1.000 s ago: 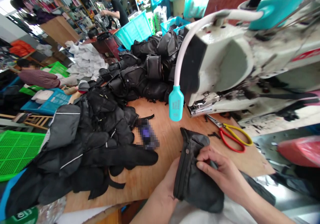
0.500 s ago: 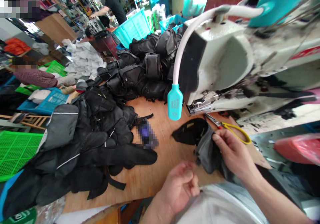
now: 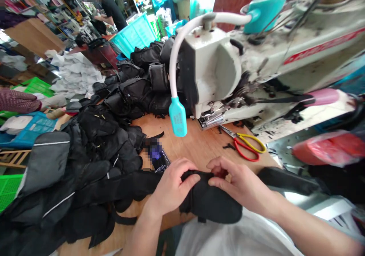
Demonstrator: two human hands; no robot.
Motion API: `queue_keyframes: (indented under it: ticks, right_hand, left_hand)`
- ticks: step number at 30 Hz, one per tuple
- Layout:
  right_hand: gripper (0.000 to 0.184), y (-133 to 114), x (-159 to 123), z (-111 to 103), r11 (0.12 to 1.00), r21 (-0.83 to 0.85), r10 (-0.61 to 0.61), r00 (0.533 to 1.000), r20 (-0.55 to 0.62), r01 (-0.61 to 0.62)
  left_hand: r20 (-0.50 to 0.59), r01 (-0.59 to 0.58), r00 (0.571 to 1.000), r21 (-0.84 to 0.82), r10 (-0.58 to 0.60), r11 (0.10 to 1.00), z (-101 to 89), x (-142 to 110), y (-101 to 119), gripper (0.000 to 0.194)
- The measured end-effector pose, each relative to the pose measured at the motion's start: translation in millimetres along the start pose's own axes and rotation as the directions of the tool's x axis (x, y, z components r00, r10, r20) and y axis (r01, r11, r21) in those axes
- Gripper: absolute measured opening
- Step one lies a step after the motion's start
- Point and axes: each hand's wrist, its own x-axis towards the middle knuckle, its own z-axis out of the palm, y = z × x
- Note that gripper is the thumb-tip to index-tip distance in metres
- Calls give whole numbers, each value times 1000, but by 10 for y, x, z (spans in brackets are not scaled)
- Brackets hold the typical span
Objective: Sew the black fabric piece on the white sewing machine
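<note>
Gripping a black fabric bag (image 3: 212, 202)

A loose white top (image 3: 234, 237), apparently short-sleeved, leaves both forearms (image 3: 310, 225) bare.

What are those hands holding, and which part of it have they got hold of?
Both hands hold a black fabric piece by its upper edge: the left hand curls over the edge, and the right hand grips it further right.
</note>
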Motion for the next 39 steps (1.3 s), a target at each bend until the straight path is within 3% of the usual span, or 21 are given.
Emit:
queue_keyframes:
  ticks: [3,7,11,15,19,22,25,34,39]
  right_hand:
    - [21,119,-75,-147,996,-81,29,997,73,-24]
    - [22,267,-149,-303,988,-156,7,995,99,9]
    - [23,345,-130,-375,973,-228,-27,999,39,35]
    - [21,268,-85,-316,959,-280,-73,992,-103,41]
    - [21,84,6,-125,968,-223,-156,973,-172,116]
    - [23,10,125,3,963,-225,-180,973,-140,146]
    - [14,40,231,54,972,-194,-152,985,-86,134]
    - [28,182,461,-97,999,15,-26,990,-141,29]
    - [34,234,750,-206,967,254,75,978,-195,-23]
  left_hand:
    - [-26,36,999,-85,-38,996,-73,52,-152,14]
    - [31,61,998,-110,-58,992,-138,114,-240,15]
    - [52,60,997,-64,-56,996,-113,176,-240,16]
    - [33,63,998,-37,-62,997,-82,193,-229,16]
    - [54,64,997,-15,-63,998,-64,195,-191,16]
    - [73,56,996,6,-56,998,-48,218,-140,14]
    - [75,38,996,27,-40,999,-45,279,-89,12]
    - [69,-68,995,-18,69,998,-185,762,-86,10]
    - [-103,-63,993,-147,48,987,-217,1175,-183,17]
